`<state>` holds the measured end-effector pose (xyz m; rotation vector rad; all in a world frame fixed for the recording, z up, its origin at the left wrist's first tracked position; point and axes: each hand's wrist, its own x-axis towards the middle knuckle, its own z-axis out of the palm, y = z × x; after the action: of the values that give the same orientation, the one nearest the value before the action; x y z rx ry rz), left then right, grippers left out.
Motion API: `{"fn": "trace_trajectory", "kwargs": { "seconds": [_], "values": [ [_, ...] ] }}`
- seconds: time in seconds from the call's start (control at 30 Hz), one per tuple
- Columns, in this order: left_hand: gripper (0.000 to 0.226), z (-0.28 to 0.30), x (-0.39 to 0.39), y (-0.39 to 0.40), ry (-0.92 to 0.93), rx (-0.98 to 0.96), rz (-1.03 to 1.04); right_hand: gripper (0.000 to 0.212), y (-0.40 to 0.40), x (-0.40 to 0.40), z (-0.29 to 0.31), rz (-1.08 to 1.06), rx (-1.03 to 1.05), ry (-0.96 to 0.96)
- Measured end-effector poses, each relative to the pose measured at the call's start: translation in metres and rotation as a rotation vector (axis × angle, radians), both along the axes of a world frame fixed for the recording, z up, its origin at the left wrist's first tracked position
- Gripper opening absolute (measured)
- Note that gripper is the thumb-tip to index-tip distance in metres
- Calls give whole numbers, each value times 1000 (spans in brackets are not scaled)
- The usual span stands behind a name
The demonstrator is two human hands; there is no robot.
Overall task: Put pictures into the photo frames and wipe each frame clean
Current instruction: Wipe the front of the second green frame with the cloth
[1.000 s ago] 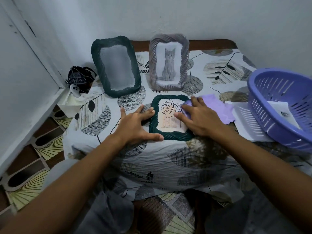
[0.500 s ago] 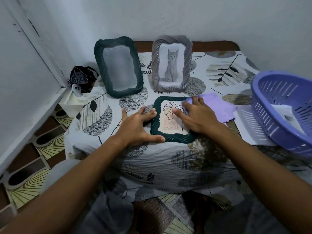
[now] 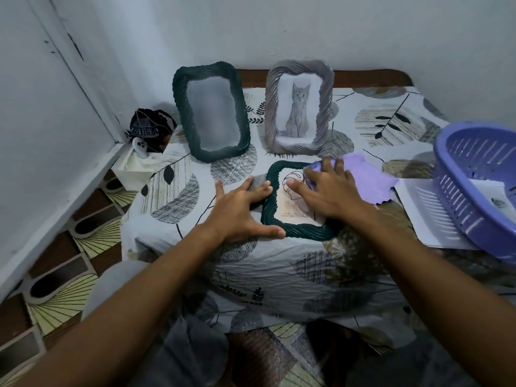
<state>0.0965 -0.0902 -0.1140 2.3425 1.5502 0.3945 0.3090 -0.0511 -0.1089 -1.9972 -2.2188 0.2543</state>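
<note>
A small dark green frame (image 3: 282, 233) with a leaf drawing lies flat near the table's front edge. My left hand (image 3: 240, 210) rests spread against its left side, thumb along the front rim. My right hand (image 3: 329, 191) presses a purple cloth (image 3: 368, 180) flat onto the frame's glass with straight fingers. Behind stand a larger dark green frame (image 3: 210, 113) with a blurred grey picture and a grey frame (image 3: 300, 107) with a cat picture.
A purple slotted basket (image 3: 474, 188) with a sheet of paper inside sits at the right on white paper sheets (image 3: 424, 216). A dark bag (image 3: 146, 128) lies in the left corner by the wall. A leaf-patterned cloth (image 3: 279, 275) covers the table.
My right hand has slid the purple cloth leftwards across the frame's glass. My left hand has kept its place on the frame's left side.
</note>
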Motion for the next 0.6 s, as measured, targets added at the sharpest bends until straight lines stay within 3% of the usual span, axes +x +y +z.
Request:
{"fn": "trace_trajectory", "kwargs": {
  "seconds": [0.2,0.43,0.6],
  "values": [
    [117,-3,0,0,-15,17,8,79,1,-25,2,60,1,-30],
    [117,-6,-2,1,-9,21,6,78,-12,17,6,-33,-3,-95],
    [117,-5,-2,2,-32,7,2,73,0,-21,9,49,-39,-15]
  ]
}}
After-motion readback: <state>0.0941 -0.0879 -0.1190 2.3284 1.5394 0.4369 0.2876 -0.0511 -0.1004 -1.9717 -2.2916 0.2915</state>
